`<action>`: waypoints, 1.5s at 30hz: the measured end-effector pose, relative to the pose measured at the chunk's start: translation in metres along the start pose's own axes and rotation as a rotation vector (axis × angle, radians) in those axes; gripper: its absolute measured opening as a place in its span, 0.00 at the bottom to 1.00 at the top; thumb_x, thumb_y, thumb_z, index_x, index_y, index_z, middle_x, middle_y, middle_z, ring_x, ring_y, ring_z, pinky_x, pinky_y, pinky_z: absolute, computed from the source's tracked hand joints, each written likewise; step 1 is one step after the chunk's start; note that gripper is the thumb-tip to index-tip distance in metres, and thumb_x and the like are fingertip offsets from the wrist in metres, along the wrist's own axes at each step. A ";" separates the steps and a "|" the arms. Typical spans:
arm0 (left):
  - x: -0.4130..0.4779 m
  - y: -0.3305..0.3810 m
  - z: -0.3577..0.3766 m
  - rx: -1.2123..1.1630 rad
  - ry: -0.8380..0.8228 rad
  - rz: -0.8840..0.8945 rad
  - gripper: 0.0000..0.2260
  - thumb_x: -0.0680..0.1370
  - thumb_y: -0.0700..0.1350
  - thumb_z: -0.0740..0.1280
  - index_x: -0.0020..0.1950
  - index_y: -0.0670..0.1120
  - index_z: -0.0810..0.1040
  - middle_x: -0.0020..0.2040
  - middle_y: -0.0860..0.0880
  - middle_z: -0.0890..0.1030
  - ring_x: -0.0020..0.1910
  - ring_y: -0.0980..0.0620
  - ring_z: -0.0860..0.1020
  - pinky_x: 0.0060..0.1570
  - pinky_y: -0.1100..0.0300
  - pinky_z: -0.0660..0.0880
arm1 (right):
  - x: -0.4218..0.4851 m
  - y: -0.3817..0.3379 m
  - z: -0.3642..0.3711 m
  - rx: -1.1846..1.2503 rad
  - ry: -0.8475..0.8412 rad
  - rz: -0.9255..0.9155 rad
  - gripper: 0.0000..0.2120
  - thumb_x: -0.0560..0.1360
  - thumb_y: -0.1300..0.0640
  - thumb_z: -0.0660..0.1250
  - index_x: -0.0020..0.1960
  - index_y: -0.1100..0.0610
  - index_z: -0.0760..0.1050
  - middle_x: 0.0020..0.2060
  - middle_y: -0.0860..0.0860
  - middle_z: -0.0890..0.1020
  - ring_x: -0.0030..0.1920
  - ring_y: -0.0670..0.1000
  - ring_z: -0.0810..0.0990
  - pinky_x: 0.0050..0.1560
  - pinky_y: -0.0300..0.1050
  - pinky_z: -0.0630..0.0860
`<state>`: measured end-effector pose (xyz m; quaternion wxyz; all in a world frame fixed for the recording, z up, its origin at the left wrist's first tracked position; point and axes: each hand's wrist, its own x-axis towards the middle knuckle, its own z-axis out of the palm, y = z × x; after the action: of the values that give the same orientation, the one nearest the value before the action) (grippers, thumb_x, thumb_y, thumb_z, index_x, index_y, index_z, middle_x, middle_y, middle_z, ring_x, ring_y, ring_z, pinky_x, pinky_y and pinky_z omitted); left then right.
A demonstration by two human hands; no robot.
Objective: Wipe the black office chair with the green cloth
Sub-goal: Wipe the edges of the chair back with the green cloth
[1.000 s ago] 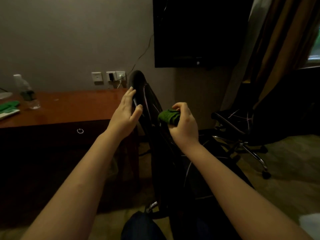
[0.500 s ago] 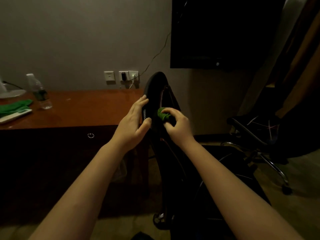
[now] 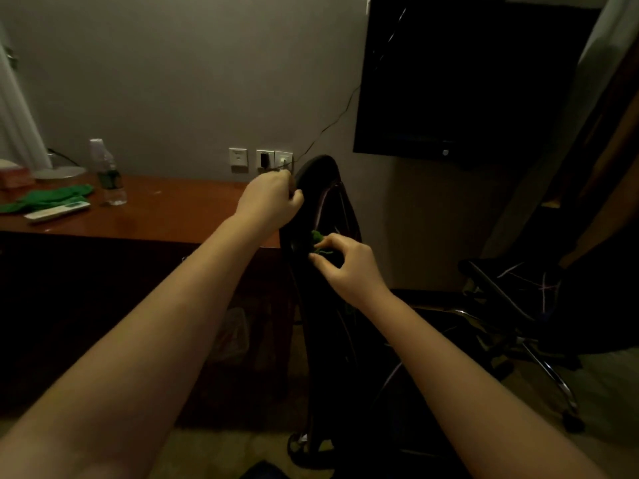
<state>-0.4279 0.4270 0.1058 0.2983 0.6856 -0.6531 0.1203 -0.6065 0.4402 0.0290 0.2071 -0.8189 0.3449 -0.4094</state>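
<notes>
Gripping the top edge of the chair (image 3: 323,174) with the left hand (image 3: 270,202). Pinching the cloth (image 3: 318,240) (bunched, mostly hidden) against its back with the right hand (image 3: 347,269).

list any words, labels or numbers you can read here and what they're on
No text reads clearly.
Bottle label: green, too blurred.
Television bezel mark: too small.
Remote screen: too blurred.

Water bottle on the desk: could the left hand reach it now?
Probably, once freed: the left hand grips the chair back, and nothing stands on the desk between it and the water bottle.
</notes>
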 end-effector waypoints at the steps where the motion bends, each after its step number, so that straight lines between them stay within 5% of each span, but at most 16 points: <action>1: 0.006 0.003 0.002 0.020 -0.052 -0.040 0.15 0.80 0.49 0.62 0.60 0.40 0.75 0.55 0.42 0.79 0.52 0.42 0.77 0.47 0.52 0.74 | -0.001 -0.001 -0.001 -0.034 -0.003 -0.021 0.05 0.76 0.55 0.70 0.48 0.56 0.79 0.47 0.48 0.81 0.50 0.45 0.79 0.48 0.32 0.73; 8: 0.046 0.014 0.012 0.058 -0.227 -0.208 0.15 0.80 0.50 0.61 0.59 0.39 0.74 0.42 0.46 0.75 0.43 0.45 0.76 0.39 0.54 0.71 | 0.010 0.005 0.007 -0.034 0.005 -0.028 0.17 0.76 0.59 0.69 0.64 0.58 0.75 0.55 0.52 0.80 0.57 0.49 0.78 0.59 0.45 0.76; 13: 0.057 0.010 0.024 0.018 -0.446 -0.329 0.25 0.84 0.54 0.56 0.68 0.34 0.70 0.64 0.36 0.75 0.60 0.38 0.76 0.59 0.49 0.74 | 0.030 0.017 0.021 -0.043 0.062 -0.028 0.09 0.75 0.63 0.69 0.55 0.62 0.79 0.50 0.55 0.80 0.52 0.51 0.78 0.52 0.35 0.71; 22: 0.080 -0.017 0.044 0.018 -0.398 -0.296 0.22 0.83 0.53 0.57 0.67 0.35 0.70 0.62 0.36 0.76 0.58 0.39 0.76 0.49 0.53 0.70 | 0.112 0.053 0.045 0.007 0.193 0.102 0.05 0.75 0.61 0.70 0.50 0.59 0.81 0.48 0.54 0.79 0.47 0.46 0.75 0.44 0.26 0.65; 33: 0.083 -0.024 0.054 0.021 -0.335 -0.271 0.21 0.83 0.53 0.57 0.65 0.37 0.71 0.62 0.37 0.76 0.59 0.39 0.76 0.45 0.55 0.66 | 0.175 0.087 0.047 -0.049 0.271 0.300 0.09 0.77 0.55 0.68 0.55 0.57 0.81 0.55 0.54 0.80 0.55 0.52 0.78 0.48 0.37 0.68; 45: 0.051 -0.001 0.034 -0.009 -0.351 -0.326 0.21 0.83 0.52 0.56 0.65 0.36 0.71 0.60 0.37 0.77 0.55 0.38 0.77 0.44 0.54 0.68 | 0.088 0.040 0.025 -0.061 0.034 0.155 0.13 0.78 0.60 0.66 0.61 0.59 0.78 0.53 0.55 0.76 0.54 0.52 0.76 0.47 0.33 0.65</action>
<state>-0.4289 0.3659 0.1067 0.1984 0.7912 -0.5760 -0.0534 -0.5647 0.3501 0.0357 0.2074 -0.7886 0.4230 -0.3951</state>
